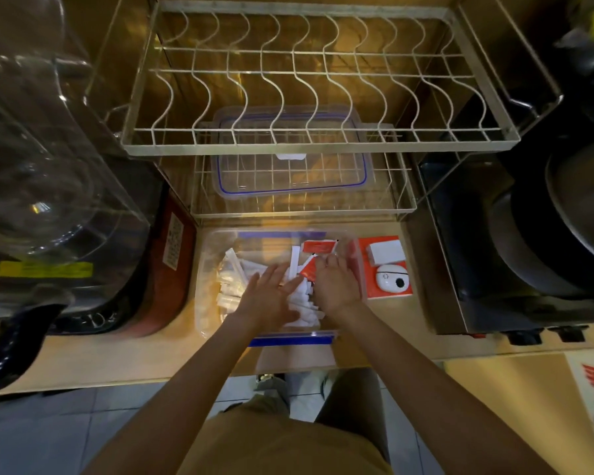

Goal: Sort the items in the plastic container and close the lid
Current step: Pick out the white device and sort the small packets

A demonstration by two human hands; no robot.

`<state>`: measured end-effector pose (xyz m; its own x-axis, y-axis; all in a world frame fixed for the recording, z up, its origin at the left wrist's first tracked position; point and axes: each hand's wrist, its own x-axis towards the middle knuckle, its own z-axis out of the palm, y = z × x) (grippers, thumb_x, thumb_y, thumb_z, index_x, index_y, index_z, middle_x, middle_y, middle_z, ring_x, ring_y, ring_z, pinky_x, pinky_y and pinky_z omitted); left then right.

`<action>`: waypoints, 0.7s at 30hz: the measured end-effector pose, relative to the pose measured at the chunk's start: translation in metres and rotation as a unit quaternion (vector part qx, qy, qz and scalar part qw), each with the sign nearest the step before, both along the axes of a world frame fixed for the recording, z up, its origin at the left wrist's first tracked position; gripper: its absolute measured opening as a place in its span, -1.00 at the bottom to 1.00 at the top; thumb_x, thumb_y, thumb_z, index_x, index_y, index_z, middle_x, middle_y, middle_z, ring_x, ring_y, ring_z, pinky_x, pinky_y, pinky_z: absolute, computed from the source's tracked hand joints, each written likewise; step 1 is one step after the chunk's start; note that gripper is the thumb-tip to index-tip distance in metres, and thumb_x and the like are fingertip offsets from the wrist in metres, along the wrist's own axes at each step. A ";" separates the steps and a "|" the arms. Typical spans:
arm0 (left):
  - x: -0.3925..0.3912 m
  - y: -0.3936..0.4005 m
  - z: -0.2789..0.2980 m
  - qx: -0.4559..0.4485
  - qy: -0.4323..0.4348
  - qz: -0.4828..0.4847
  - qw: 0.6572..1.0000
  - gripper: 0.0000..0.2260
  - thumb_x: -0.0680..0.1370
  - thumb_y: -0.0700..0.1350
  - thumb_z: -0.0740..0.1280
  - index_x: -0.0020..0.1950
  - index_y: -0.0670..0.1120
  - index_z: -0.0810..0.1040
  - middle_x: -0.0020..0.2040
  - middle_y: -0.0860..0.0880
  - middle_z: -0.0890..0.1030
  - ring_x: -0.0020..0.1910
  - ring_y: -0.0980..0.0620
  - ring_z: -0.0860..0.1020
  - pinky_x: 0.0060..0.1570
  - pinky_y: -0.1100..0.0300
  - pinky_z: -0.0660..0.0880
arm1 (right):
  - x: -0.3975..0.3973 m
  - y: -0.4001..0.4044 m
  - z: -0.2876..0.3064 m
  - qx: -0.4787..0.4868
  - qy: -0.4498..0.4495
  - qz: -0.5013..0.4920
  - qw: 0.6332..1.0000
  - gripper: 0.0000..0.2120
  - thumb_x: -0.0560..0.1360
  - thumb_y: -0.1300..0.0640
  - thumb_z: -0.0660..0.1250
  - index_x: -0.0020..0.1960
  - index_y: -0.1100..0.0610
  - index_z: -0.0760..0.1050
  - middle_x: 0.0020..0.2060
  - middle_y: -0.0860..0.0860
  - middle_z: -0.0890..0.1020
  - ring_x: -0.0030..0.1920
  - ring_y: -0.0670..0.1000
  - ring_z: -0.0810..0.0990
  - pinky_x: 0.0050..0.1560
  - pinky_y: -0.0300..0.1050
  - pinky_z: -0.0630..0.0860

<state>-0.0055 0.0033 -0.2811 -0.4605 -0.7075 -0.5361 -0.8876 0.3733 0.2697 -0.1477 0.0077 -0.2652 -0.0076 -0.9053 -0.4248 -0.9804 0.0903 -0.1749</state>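
A clear plastic container (pixel 209 269) with blue clips stands open on the counter in front of me. White paper-wrapped sticks (pixel 232 274) fill its left and front, and red sachets (pixel 318 247) lie at its back right. My left hand (pixel 271 298) lies flat with fingers spread on the white sticks. My right hand (pixel 335 282) rests on the right side, its fingertips curled over a red sachet (pixel 307 270); whether it grips the sachet I cannot tell. The clear lid (pixel 290 156) with a blue seal lies on the lower wire shelf behind the container.
A two-tier wire dish rack (pixel 319 145) hangs over the lid. An orange box (pixel 386 269) with white gadgets sits right of the container. A big clear dispenser (pixel 48 166) stands at left, a dark appliance with pans (pixel 528 234) at right. The counter edge is near my body.
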 end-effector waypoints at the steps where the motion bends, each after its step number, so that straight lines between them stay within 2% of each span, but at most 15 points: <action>1: 0.000 0.000 0.001 -0.003 0.000 0.003 1.000 -0.37 0.51 0.11 0.25 0.50 0.10 0.03 0.56 -0.05 -0.06 0.54 -0.07 -0.11 0.48 -0.11 -0.05 | 0.000 -0.002 0.003 0.006 0.002 -0.012 1.000 -0.37 0.50 0.20 0.32 0.46 0.25 0.09 0.49 0.26 0.10 0.52 0.22 -0.02 0.47 0.01 0.16; 3: 0.001 0.000 0.003 -0.013 0.005 0.010 1.000 -0.39 0.50 0.07 0.28 0.48 0.09 0.10 0.56 -0.06 0.01 0.53 -0.07 -0.05 0.47 -0.10 0.01 | 0.001 -0.004 0.008 0.016 0.001 -0.023 1.000 -0.32 0.48 0.17 0.35 0.47 0.27 0.07 0.50 0.31 0.00 0.53 0.25 -0.06 0.46 0.03 0.19; 4: 0.002 0.000 0.004 -0.019 0.006 0.014 1.000 -0.40 0.49 0.06 0.28 0.48 0.08 0.12 0.55 -0.06 0.04 0.53 -0.07 -0.02 0.47 -0.08 0.04 | 0.002 -0.005 0.010 0.014 -0.002 -0.021 1.000 -0.31 0.48 0.14 0.36 0.47 0.26 0.08 0.49 0.31 0.01 0.52 0.25 -0.01 0.45 0.04 0.21; 7: 0.006 -0.001 0.009 -0.034 0.000 0.027 0.999 -0.45 0.50 0.04 0.28 0.46 0.06 0.18 0.53 -0.07 0.11 0.51 -0.07 0.05 0.45 -0.05 0.10 | 0.002 -0.005 0.013 -0.013 -0.034 -0.068 0.997 -0.34 0.49 0.11 0.35 0.45 0.23 0.10 0.51 0.24 0.00 0.38 0.21 0.35 0.30 -0.02 0.39; 9: 0.006 -0.002 0.012 -0.028 0.001 0.032 0.999 -0.47 0.50 0.01 0.27 0.44 0.04 0.22 0.51 -0.08 0.16 0.50 -0.08 0.09 0.43 -0.04 0.15 | 0.005 -0.003 0.014 -0.012 -0.053 -0.106 0.993 -0.32 0.51 0.13 0.33 0.47 0.25 0.04 0.52 0.21 -0.05 0.26 0.19 0.48 0.20 -0.02 0.45; 12: 0.003 -0.006 0.019 -0.023 0.011 0.044 0.999 -0.55 0.50 0.00 0.25 0.39 -0.02 0.33 0.45 -0.12 0.27 0.44 -0.10 0.21 0.35 -0.01 0.28 | 0.008 0.004 0.012 0.034 -0.057 -0.145 0.987 -0.28 0.50 0.13 0.33 0.49 0.25 -0.02 0.51 0.22 0.01 0.23 0.19 0.51 0.18 0.00 0.47; 16: -0.008 -0.019 0.031 -0.088 0.046 0.082 0.992 -0.63 0.54 -0.07 0.21 0.34 -0.02 0.39 0.38 -0.15 0.36 0.35 -0.13 0.34 0.26 -0.01 0.37 | 0.011 0.008 0.003 0.073 -0.040 -0.154 0.985 -0.42 0.56 0.12 0.22 0.46 0.28 0.06 0.47 0.22 0.14 0.23 0.18 0.51 0.16 0.00 0.48; 18: -0.016 -0.029 0.034 -0.095 0.111 0.113 0.983 -0.67 0.54 -0.11 0.22 0.31 -0.06 0.42 0.29 -0.16 0.45 0.24 -0.14 0.45 0.19 0.00 0.44 | 0.013 0.009 0.000 0.102 -0.044 -0.156 0.981 -0.47 0.58 0.14 0.15 0.46 0.32 0.07 0.42 0.24 0.25 0.25 0.19 0.49 0.19 0.02 0.47; 21: -0.030 -0.041 0.038 -0.030 0.219 0.255 0.941 -0.76 0.53 -0.12 0.24 0.17 -0.15 0.50 0.07 -0.20 0.63 0.07 -0.18 0.58 0.04 0.01 0.50 | 0.012 0.013 0.000 0.085 -0.041 -0.161 0.982 -0.60 0.61 0.19 0.07 0.40 0.33 0.21 0.36 0.23 0.37 0.23 0.17 0.52 0.20 -0.02 0.46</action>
